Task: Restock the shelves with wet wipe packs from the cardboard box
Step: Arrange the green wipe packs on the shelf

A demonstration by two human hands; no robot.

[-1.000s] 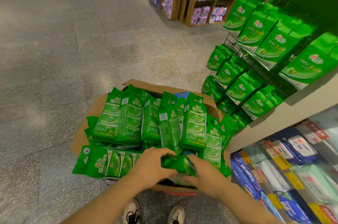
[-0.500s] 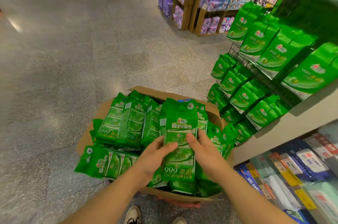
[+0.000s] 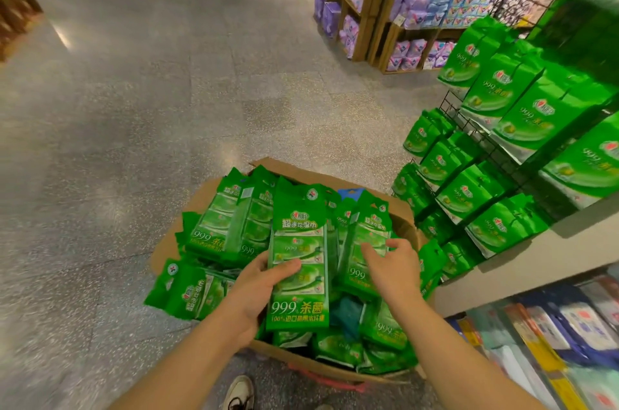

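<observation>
Bright overhead store light glints off the far-left floor (image 3: 63, 36); edges blur and bend, centre sharp.

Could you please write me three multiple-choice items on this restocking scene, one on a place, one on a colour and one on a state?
1. Where is the cardboard box?
A. on the floor beside the wire rack
B. on a shelf
C. on a table

2. What colour are the wet wipe packs in the box?
A. purple
B. green
C. white

3. What is the left hand doing?
A. hanging idle
B. resting on the floor
C. holding an upright pack

Answers:
1 A, its flaps lie on the floor left of the wire rack.
2 B, all are green.
3 C, its thumb lies across the pack's front, while the right hand reaches beside it.
</observation>
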